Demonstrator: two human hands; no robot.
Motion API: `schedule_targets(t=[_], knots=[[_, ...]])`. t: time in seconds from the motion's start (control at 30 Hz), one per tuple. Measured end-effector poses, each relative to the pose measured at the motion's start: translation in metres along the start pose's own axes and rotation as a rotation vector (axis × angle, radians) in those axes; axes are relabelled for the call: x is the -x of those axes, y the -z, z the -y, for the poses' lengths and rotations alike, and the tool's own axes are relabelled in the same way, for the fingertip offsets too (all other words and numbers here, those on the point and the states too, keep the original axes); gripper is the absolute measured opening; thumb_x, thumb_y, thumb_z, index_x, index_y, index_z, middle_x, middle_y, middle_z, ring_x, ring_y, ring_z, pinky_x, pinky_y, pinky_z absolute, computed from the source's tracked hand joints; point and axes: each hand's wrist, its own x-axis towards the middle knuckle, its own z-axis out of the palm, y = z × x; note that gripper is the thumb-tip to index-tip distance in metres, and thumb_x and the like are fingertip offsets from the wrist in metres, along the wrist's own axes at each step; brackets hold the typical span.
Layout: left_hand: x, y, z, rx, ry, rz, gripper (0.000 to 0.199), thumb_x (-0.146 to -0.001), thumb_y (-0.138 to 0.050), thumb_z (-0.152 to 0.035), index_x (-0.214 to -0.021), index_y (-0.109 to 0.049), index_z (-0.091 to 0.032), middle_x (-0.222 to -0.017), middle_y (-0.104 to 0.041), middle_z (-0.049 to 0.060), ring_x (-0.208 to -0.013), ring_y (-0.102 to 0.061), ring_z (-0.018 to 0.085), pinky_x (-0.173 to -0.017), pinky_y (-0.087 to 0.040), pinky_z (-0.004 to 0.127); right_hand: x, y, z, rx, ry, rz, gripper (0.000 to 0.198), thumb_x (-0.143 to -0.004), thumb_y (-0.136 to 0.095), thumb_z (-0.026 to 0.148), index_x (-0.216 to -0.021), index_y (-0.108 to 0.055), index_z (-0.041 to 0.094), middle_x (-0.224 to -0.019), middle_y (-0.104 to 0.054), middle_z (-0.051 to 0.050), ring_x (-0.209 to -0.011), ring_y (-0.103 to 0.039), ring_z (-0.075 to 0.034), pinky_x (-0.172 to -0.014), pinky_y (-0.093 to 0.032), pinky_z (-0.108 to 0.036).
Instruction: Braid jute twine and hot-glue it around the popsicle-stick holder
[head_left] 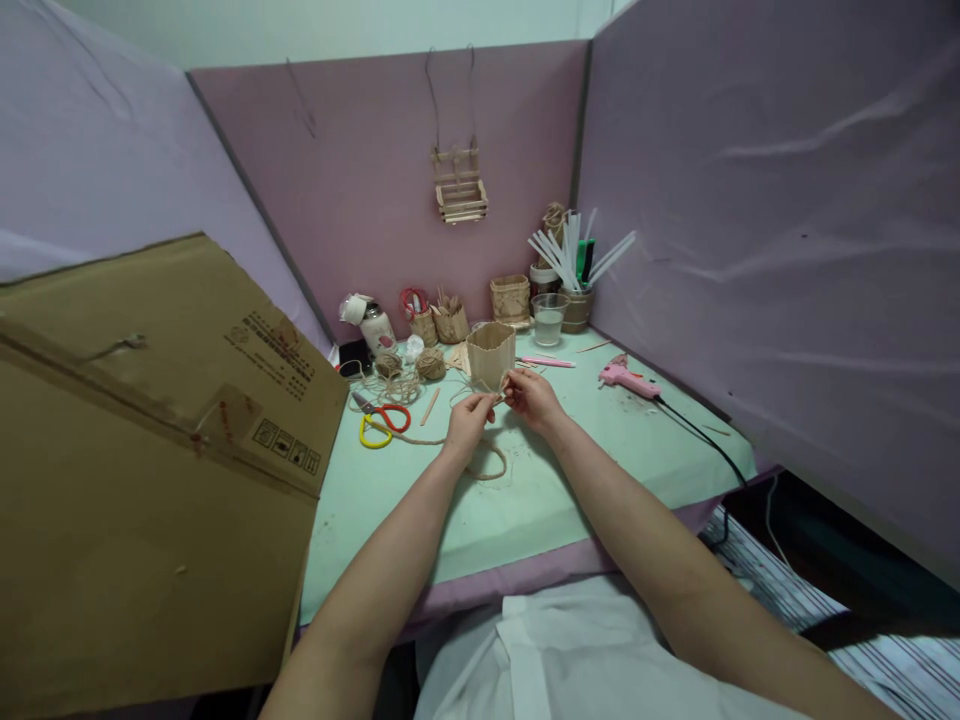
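Note:
My left hand [471, 418] and my right hand [529, 396] meet over the table, their fingers pinched on a thin piece of twine [501, 394]. Just behind them stands an upright container made of wooden craft sticks [491, 352]. A thicker length of jute cord [491, 474] loops on the cloth below my left hand and runs left toward scissors [384, 424] with one red and one yellow handle. A small wooden stick [430, 407] lies between the scissors and the container. How the twine sits within my fingertips is too small to make out.
Twine balls [430, 364], a bottle [377, 328], stick cups [451, 322] and a plastic cup of liquid [550, 320] line the back. A pink glue gun [628, 379] with a black cable lies right. A large cardboard sheet [150, 480] blocks the left side. A miniature wooden swing [460, 190] hangs behind.

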Motion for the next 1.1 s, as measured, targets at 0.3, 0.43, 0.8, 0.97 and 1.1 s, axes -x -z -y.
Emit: schedule_targets(t=[0.3, 0.43, 0.8, 0.97, 1.1], knots=[[0.0, 0.001, 0.002, 0.022, -0.083, -0.001, 0.023, -0.074, -0.068, -0.039, -0.08, -0.072, -0.017, -0.053, -0.05, -0.004, -0.052, -0.038, 0.01, -0.052, -0.03, 0.024, 0.002, -0.004, 0.0, 0.076, -0.084, 0.018, 0.044, -0.074, -0.066, 0.063, -0.068, -0.056, 0.02, -0.06, -0.058, 0.001, -0.051, -0.05, -0.01, -0.048, -0.037, -0.022], [0.0, -0.001, 0.004, 0.033, -0.117, 0.032, 0.018, -0.076, -0.066, -0.034, -0.08, -0.072, -0.017, -0.064, -0.061, 0.0, -0.057, -0.045, 0.011, -0.059, -0.037, 0.025, 0.007, -0.006, -0.002, 0.146, -0.127, 0.069, 0.041, -0.069, -0.074, 0.058, -0.07, -0.062, 0.019, -0.063, -0.061, 0.0, -0.056, -0.053, -0.011, -0.049, -0.036, -0.022], [-0.001, 0.003, 0.007, -0.087, -0.099, 0.11, 0.02, -0.071, -0.067, -0.035, -0.072, -0.072, -0.016, -0.07, -0.067, 0.003, -0.072, -0.058, 0.017, -0.075, -0.044, 0.03, 0.003, -0.002, -0.007, 0.204, 0.003, -0.021, 0.039, -0.06, -0.079, 0.052, -0.064, -0.057, 0.019, -0.057, -0.051, 0.004, -0.051, -0.044, -0.009, -0.05, -0.034, -0.023], [0.004, -0.002, 0.006, -0.082, -0.09, 0.179, 0.021, -0.071, -0.069, -0.036, -0.072, -0.074, -0.016, -0.068, -0.067, 0.004, -0.069, -0.059, 0.016, -0.072, -0.045, 0.029, -0.005, 0.007, -0.009, 0.26, 0.067, -0.152, 0.043, -0.067, -0.07, 0.059, -0.064, -0.05, 0.021, -0.053, -0.044, 0.005, -0.047, -0.036, -0.008, -0.045, -0.029, -0.024], [0.004, -0.003, 0.006, -0.064, -0.124, 0.174, 0.02, -0.072, -0.069, -0.034, -0.075, -0.074, -0.015, -0.07, -0.069, 0.004, -0.071, -0.06, 0.016, -0.076, -0.047, 0.03, -0.009, 0.01, -0.013, 0.365, 0.079, -0.164, 0.042, -0.073, -0.062, 0.061, -0.066, -0.052, 0.021, -0.054, -0.048, 0.004, -0.047, -0.04, -0.01, -0.045, -0.032, -0.024]])
